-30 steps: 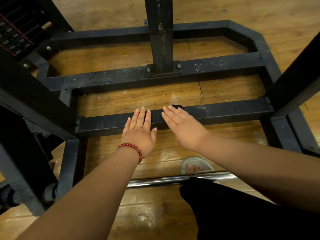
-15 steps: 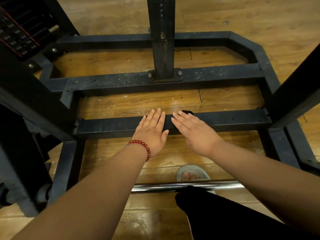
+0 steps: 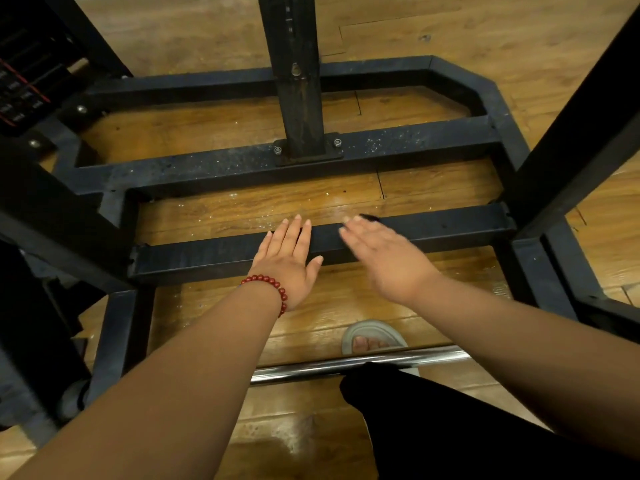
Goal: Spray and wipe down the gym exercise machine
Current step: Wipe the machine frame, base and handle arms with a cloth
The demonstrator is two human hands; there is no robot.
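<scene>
- Your left hand [image 3: 287, 263] lies palm down on the nearest crossbar [image 3: 194, 254] of the machine frame [image 3: 498, 105]. Its fingers are straight and close together, the thumb is spread to the right, and it holds nothing.
- Your right hand [image 3: 388, 261] is just beside the left, over the same crossbar. It is motion-blurred, but the fingers read as extended rather than curled, and no grasp shows.
- A small dark shape [image 3: 370, 217] shows just past the right fingertips, at the crossbar's far edge (too blurred to tell what it is).
- A red bead bracelet [image 3: 268, 285] circles your left wrist.
- The machine frame, of black steel, sits on the wood floor [image 3: 485, 26] and fills most of the view. Its bars run left to right, joined by side rails.
- The middle crossbar [image 3: 207, 168] is speckled with pale flecks. The floor strip between it and the nearest crossbar shows similar flecks.
- An upright post [image 3: 298, 81] stands on the middle crossbar, fixed by a bolted plate at its foot.
- A weight stack [image 3: 20, 84] appears dark at the upper left edge, with red lines across it.
- A diagonal strut [image 3: 588, 133] crosses the right side of the view and meets the frame near the crossbar's right end.
- A chrome bar [image 3: 346, 365] runs across below your forearms. Just beyond it is your foot in a pale sandal [image 3: 374, 336].
- A black trouser leg [image 3: 450, 427] fills the lower right.
</scene>
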